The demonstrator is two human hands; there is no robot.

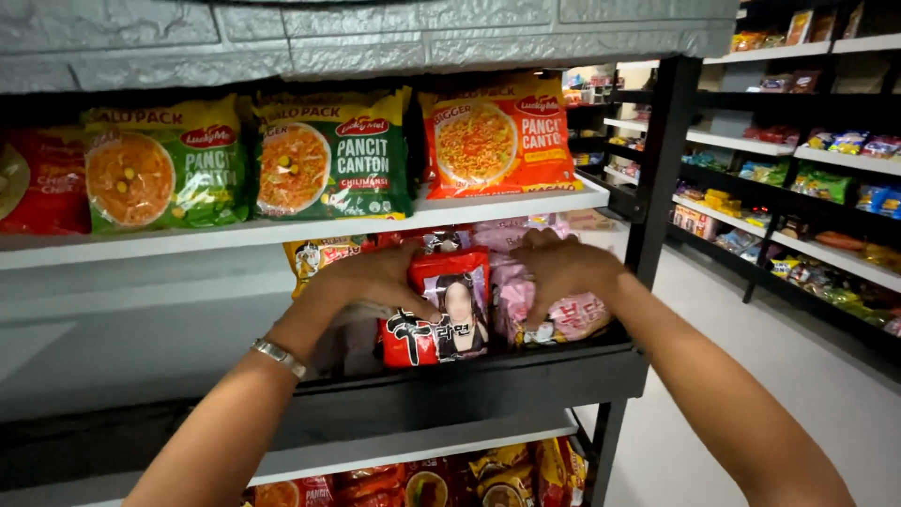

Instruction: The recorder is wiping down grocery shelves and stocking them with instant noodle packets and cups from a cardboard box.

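Red and black, the noodle packet (438,310) stands upright at the front of the middle shelf (469,376), held between both hands: the left hand (375,279) curls over its top left corner with the thumb on its face, and the right hand (561,270) closes its fingers over the pink packets (554,314) just beside it, touching the red packet's right edge. A silver bracelet (279,357) sits on the left wrist. Behind the hands, a yellow packet (314,255) and more pink ones fill the back of the shelf. On the shelf above (310,228) stand 2 green noodle packs (249,160), 1 orange pack (497,136) and 1 red pack (38,178) at the far left; its white front edge hangs close over the knuckles, leaving little headroom. Left of the red packet the middle shelf looks bare. To the right an open aisle (779,376) runs along further stocked shelves (817,160).
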